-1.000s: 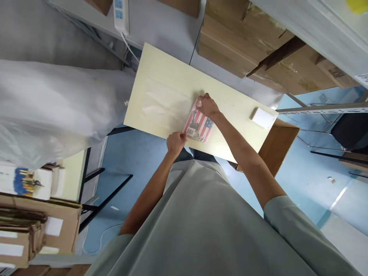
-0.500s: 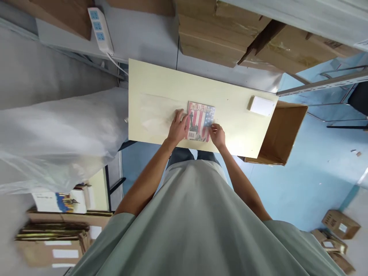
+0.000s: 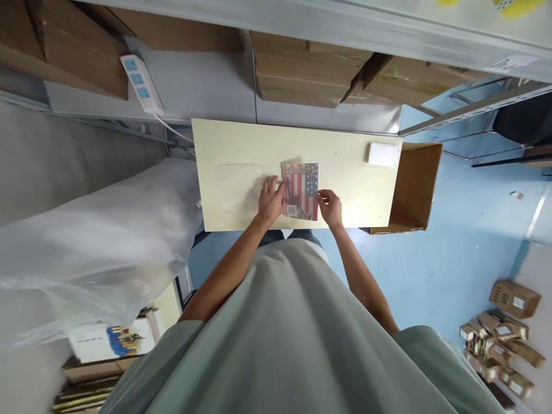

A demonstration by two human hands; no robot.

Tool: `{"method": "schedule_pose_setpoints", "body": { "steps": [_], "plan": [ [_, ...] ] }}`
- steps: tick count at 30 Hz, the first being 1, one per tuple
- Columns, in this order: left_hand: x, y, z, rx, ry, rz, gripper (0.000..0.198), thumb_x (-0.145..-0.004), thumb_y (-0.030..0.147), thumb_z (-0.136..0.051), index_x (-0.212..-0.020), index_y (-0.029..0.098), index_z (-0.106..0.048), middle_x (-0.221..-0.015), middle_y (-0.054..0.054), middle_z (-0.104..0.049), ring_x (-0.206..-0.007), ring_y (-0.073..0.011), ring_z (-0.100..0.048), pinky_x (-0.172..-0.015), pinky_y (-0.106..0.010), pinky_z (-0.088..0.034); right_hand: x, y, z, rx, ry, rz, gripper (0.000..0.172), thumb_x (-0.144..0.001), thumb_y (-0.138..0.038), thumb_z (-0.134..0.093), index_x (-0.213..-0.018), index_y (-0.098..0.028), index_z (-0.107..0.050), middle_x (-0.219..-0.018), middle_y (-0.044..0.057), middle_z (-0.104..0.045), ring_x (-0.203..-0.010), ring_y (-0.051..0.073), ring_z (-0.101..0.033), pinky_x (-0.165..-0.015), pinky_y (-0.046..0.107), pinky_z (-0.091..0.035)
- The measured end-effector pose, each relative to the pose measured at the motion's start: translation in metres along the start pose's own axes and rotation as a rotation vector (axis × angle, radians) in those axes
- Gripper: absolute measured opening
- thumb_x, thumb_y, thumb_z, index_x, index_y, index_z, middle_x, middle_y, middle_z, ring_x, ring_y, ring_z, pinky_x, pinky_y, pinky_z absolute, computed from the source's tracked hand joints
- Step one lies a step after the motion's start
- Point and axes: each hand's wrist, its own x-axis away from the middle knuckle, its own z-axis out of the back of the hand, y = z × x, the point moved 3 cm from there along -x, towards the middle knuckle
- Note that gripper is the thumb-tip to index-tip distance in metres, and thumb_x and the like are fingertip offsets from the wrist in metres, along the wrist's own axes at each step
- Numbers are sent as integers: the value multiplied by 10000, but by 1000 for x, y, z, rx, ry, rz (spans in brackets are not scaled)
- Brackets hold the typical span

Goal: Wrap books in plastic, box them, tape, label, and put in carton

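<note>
A book with a stars-and-stripes cover [image 3: 302, 190] lies flat on the pale yellow table [image 3: 345, 178], near its front edge. My left hand [image 3: 271, 200] rests on the book's left edge with its fingers spread flat on a clear plastic bag [image 3: 241, 184]. My right hand [image 3: 330, 206] pinches the book's lower right edge with curled fingers.
A small white box [image 3: 383, 154] lies at the table's right end. An open cardboard box [image 3: 414, 190] stands beside the table on the blue floor. A big plastic-wrapped bundle [image 3: 86, 241] fills the left. Cartons [image 3: 302, 69] and a power strip [image 3: 140, 84] sit behind.
The book has been turned square to the table. My right hand moved from its far corner to its near right edge, and my left hand went flat along its left edge.
</note>
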Motion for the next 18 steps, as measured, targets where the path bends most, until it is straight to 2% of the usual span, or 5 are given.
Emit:
{"method": "schedule_pose_setpoints", "body": {
  "steps": [4,8,10,13,18],
  "plan": [
    [5,-21,21,11,-77,-83,676,-956,197,-687,-1620,145,-573,-1772,-230,-464,-1720,-426,-325,-1399,-609,-317,26,-41,-13,115,16,77,215,-1018,-382,-578,-1147,-240,-674,-1141,116,-830,-918,260,-790,-850,407,-632],
    [32,-67,60,-38,-69,-48,811,-1013,327,-708,-1746,134,-422,-1858,-252,-314,-1762,-442,-219,-1415,-629,-248,44,-77,-47,219,17,128,134,-1021,-341,-565,-1112,-261,-619,-1132,91,-811,-877,242,-785,-870,398,-610],
    [50,-92,79,-66,-72,-25,902,-1019,435,-736,-1782,136,-357,-1878,-257,-257,-1771,-451,-178,-1423,-641,-198,49,-92,-73,270,-10,142,131,-1028,-321,-555,-1136,-266,-601,-1176,92,-800,-888,244,-786,-872,399,-604],
    [69,-120,99,-111,-94,-24,954,-1031,529,-723,-1806,152,-313,-1876,-245,-267,-1767,-437,-199,-1432,-664,-91,49,-111,-122,402,-76,140,201,-1018,-276,-554,-1217,-270,-586,-1235,109,-789,-951,288,-790,-869,419,-604],
    [72,-132,110,-132,-141,-53,959,-1027,510,-729,-1816,156,-313,-1867,-226,-292,-1763,-419,-226,-1437,-668,-54,28,-123,-203,618,-229,120,309,-1036,-197,-485,-1330,-213,-580,-1308,185,-764,-1098,373,-787,-894,466,-623]
  ]
}}
